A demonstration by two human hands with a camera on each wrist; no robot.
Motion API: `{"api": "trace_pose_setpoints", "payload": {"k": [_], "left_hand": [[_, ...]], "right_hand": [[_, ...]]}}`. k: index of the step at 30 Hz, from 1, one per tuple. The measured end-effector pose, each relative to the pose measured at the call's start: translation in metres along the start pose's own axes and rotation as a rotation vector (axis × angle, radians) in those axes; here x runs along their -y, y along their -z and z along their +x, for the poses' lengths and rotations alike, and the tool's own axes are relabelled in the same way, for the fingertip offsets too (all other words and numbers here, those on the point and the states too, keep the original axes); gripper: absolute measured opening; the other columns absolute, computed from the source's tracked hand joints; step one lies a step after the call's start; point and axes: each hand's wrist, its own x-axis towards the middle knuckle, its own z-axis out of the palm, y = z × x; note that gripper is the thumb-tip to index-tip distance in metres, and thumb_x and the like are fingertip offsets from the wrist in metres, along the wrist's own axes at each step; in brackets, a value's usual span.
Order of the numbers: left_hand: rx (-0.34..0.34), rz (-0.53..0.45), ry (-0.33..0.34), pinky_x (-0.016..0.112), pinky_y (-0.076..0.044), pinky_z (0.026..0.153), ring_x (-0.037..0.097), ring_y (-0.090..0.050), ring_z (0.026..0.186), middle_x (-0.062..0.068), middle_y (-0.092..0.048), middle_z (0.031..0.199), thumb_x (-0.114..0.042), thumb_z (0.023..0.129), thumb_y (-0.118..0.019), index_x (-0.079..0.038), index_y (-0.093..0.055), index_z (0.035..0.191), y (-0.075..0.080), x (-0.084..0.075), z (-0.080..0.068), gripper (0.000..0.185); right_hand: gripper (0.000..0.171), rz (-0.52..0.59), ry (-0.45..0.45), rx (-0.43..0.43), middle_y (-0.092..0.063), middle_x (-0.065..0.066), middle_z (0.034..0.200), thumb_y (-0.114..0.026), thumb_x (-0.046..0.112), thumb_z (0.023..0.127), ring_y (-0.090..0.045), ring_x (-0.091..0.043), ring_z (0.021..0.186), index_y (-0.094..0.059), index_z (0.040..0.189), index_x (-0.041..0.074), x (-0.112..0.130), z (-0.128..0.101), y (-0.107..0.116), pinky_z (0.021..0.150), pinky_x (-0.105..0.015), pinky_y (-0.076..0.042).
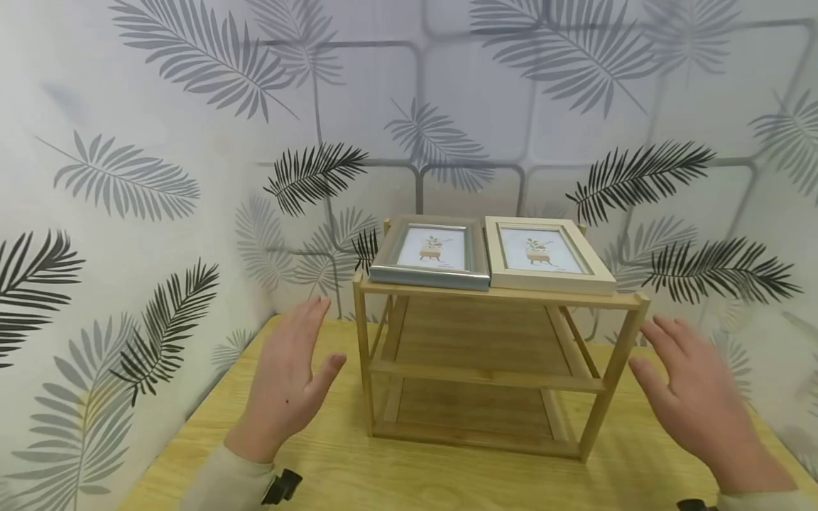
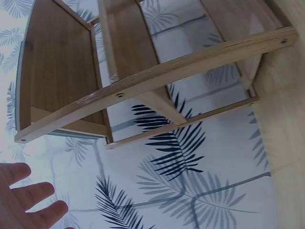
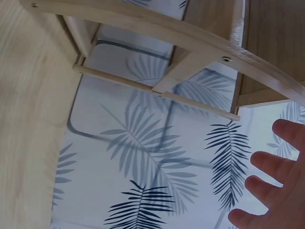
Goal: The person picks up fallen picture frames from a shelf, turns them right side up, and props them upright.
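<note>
A small three-tier bamboo shelf (image 1: 492, 376) stands on the wooden table (image 1: 415, 482). On its top tier lie two picture frames side by side, a silver frame (image 1: 433, 253) on the left and a cream frame (image 1: 544, 255) on the right. My left hand (image 1: 287, 380) hovers just left of the shelf, fingers straight, holding nothing. My right hand (image 1: 693, 397) hovers just right of it, also flat and empty. The wrist views show the shelf's side rails (image 2: 157, 78) (image 3: 190, 33) from below, with the fingertips (image 2: 28, 200) (image 3: 267, 186) spread and apart from the wood.
Walls with a leaf-patterned covering (image 1: 160, 177) close in on the left and behind the shelf. The table's left edge (image 1: 192, 426) meets the wall. Bare tabletop lies in front of the shelf.
</note>
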Motion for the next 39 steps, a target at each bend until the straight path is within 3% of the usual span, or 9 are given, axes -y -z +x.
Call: {"api": "trace_pose_setpoints", "payload": {"k": [10, 15, 21, 28, 33, 39], "left_hand": [[-0.163, -0.059, -0.099, 0.055, -0.036, 0.109, 0.039, -0.047, 0.133, 0.021, -0.05, 0.147, -0.062, 0.105, -0.03, 0.002, -0.041, 0.152, 0.01, -0.022, 0.031, 0.08], [-0.152, -0.109, -0.116, 0.052, -0.036, 0.11, 0.036, -0.046, 0.135, 0.021, -0.051, 0.145, -0.063, 0.105, -0.03, 0.0, -0.041, 0.152, 0.013, -0.038, 0.046, 0.08], [-0.134, -0.197, -0.159, 0.048, -0.042, 0.105, 0.032, -0.054, 0.125, 0.016, -0.054, 0.142, -0.062, 0.105, -0.032, -0.002, -0.042, 0.152, 0.012, -0.058, 0.072, 0.077], [0.018, -0.307, -0.108, 0.046, -0.047, 0.099, 0.023, -0.056, 0.124, 0.008, -0.052, 0.147, -0.065, 0.104, -0.028, -0.012, -0.036, 0.156, 0.007, -0.085, 0.112, 0.075], [0.173, -0.301, -0.019, 0.042, -0.048, 0.098, 0.017, -0.056, 0.125, 0.003, -0.052, 0.148, -0.066, 0.103, -0.027, -0.014, -0.035, 0.157, -0.002, -0.102, 0.14, 0.075], [0.357, -0.296, 0.061, 0.042, -0.046, 0.102, 0.02, -0.058, 0.125, 0.004, -0.053, 0.148, -0.059, 0.106, -0.029, -0.013, -0.031, 0.159, -0.014, -0.114, 0.167, 0.071]], "right_hand": [[0.051, 0.114, 0.022, -0.088, -0.041, -0.028, 0.15, -0.052, 0.019, 0.104, -0.031, -0.052, 0.138, -0.044, 0.151, 0.0, 0.017, 0.013, 0.014, 0.116, -0.064, -0.014], [0.048, 0.228, 0.017, -0.107, -0.038, -0.029, 0.152, -0.047, 0.015, 0.106, -0.027, -0.054, 0.141, -0.043, 0.153, 0.003, 0.027, 0.022, 0.023, 0.116, -0.066, -0.011], [0.049, 0.275, -0.002, -0.113, -0.037, -0.02, 0.156, -0.043, 0.018, 0.107, -0.027, -0.046, 0.144, -0.041, 0.156, 0.014, 0.04, 0.039, 0.036, 0.116, -0.066, -0.013], [0.05, 0.242, -0.025, -0.087, -0.037, -0.02, 0.156, -0.042, 0.023, 0.108, -0.028, -0.046, 0.144, -0.039, 0.157, 0.013, 0.056, 0.061, 0.046, 0.115, -0.067, -0.015], [0.051, 0.222, -0.028, -0.056, -0.037, -0.02, 0.156, -0.043, 0.027, 0.108, -0.028, -0.046, 0.143, -0.04, 0.156, 0.012, 0.064, 0.078, 0.054, 0.113, -0.069, -0.016], [0.054, 0.165, -0.047, -0.003, -0.038, -0.022, 0.155, -0.044, 0.037, 0.107, -0.029, -0.047, 0.142, -0.043, 0.154, 0.01, 0.072, 0.097, 0.06, 0.11, -0.073, -0.018]]}}
